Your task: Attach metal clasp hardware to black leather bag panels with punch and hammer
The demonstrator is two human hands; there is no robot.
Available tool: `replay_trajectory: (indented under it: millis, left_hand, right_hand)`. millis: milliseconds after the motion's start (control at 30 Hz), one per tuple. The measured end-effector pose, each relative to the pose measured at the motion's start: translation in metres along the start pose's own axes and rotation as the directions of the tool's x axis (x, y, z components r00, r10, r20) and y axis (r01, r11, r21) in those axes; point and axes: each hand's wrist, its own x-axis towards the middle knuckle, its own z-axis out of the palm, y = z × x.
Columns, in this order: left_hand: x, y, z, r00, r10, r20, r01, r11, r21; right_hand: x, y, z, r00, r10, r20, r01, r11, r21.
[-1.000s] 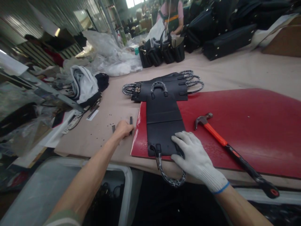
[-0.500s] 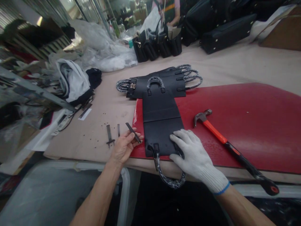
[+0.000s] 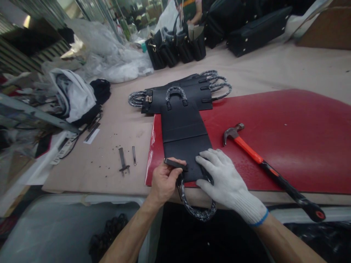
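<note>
My bare left hand (image 3: 164, 181) pinches a dark, flat metal punch (image 3: 175, 164), held low over the near left part of a black leather bag panel (image 3: 185, 128). The punch's tip is close to the panel, but I cannot tell if it touches. My right hand (image 3: 221, 179), in a white knit glove, rests on the panel's near right corner with fingers stretched out and thumb apart. Between my hands, a plastic-wrapped handle (image 3: 201, 215) hangs over the table edge. Another wrapped handle (image 3: 176, 91) is fixed at the panel's far end.
A claw hammer (image 3: 257, 160) lies on the red board (image 3: 287, 135), right of my glove. Left are a pronged punch (image 3: 122, 159) and a thin punch (image 3: 134, 155). Stacked black panels (image 3: 152, 100) lie beyond; black bags (image 3: 175, 47) stand behind. A person (image 3: 193, 12) is at the back.
My left hand has moved right with the punch, from beside the panel to over its near left corner. The punch has tipped nearer to level. My right hand stays on the panel.
</note>
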Motion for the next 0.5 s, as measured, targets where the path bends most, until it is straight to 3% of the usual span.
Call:
replay_trajectory:
  millis: [500]
  left_hand:
    - [-0.0086,-0.0106,0.0002,0.999,0.020,-0.032,-0.017,0.994,0.109]
  right_hand:
    - [0.0013,-0.0003,-0.0019,1.000,0.007,0.012,-0.007,1.000,0.028]
